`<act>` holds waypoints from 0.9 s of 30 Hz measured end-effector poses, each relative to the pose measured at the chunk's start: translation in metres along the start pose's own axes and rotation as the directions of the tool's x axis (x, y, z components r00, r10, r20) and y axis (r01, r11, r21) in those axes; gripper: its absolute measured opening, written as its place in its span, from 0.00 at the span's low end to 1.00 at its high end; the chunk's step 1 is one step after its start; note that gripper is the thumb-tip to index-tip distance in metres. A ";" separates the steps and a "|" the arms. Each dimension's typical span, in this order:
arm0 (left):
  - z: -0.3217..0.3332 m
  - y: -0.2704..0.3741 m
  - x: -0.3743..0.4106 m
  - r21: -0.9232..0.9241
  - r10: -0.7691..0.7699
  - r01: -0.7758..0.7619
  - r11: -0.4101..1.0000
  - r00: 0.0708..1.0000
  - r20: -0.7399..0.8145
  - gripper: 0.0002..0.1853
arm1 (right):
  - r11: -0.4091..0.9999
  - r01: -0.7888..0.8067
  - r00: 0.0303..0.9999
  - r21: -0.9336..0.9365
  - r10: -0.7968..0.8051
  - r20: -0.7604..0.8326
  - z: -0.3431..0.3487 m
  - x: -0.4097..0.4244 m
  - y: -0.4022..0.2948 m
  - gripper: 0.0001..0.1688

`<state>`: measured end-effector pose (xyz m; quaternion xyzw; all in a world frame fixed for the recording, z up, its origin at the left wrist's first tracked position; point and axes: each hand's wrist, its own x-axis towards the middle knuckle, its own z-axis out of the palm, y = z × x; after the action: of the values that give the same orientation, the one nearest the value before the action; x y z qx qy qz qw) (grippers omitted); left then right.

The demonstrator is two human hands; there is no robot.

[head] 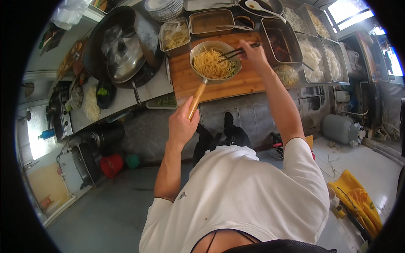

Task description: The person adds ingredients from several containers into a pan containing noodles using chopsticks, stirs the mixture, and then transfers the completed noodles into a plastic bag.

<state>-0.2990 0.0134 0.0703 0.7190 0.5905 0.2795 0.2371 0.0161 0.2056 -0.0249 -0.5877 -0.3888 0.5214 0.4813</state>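
My left hand point(183, 119) grips the wooden handle point(198, 95) of a small metal pan. The pan point(239, 67) is over a wooden board point(218, 91) and holds yellow noodles point(208, 63) with some chopped greens point(232, 70) along the right side. In my right hand point(252, 52) is a pair of dark chopsticks point(232, 53), held at a slant with the tips among the noodles. Whether the pan rests on the board or is lifted a little, I cannot tell.
Behind the board stand a tub of pale yellow food point(177, 39), a tray of brown liquid point(210, 22) and stacked plates point(164, 9). A dark sauce tray point(278, 39) and trays of white noodles point(311, 60) flank the right. Left is a large dark wok point(148, 38); a gas cylinder point(338, 126) lies lower right.
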 end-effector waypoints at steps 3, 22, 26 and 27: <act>-0.002 0.006 -0.001 -0.004 -0.077 0.077 0.997 0.996 0.033 0.25 | 0.985 -0.175 0.970 0.004 0.172 0.174 0.007 -0.016 0.003 0.22; -0.008 -0.019 -0.015 -0.049 -0.151 0.157 0.986 0.984 0.099 0.24 | 0.999 0.046 0.998 -0.025 -0.045 0.044 0.028 -0.022 -0.037 0.23; -0.009 -0.019 -0.008 -0.044 -0.092 0.096 0.994 0.992 0.088 0.25 | 0.991 0.074 0.995 -0.109 -0.065 0.080 0.022 -0.024 -0.028 0.26; -0.009 -0.019 -0.009 -0.045 -0.093 0.097 0.994 0.992 0.086 0.25 | 0.990 0.062 0.985 -0.126 -0.040 0.169 0.024 -0.029 -0.027 0.27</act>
<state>-0.3201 0.0081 0.0633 0.6951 0.6065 0.2522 0.2921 -0.0111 0.1880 0.0078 -0.5623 -0.4759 0.5295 0.4206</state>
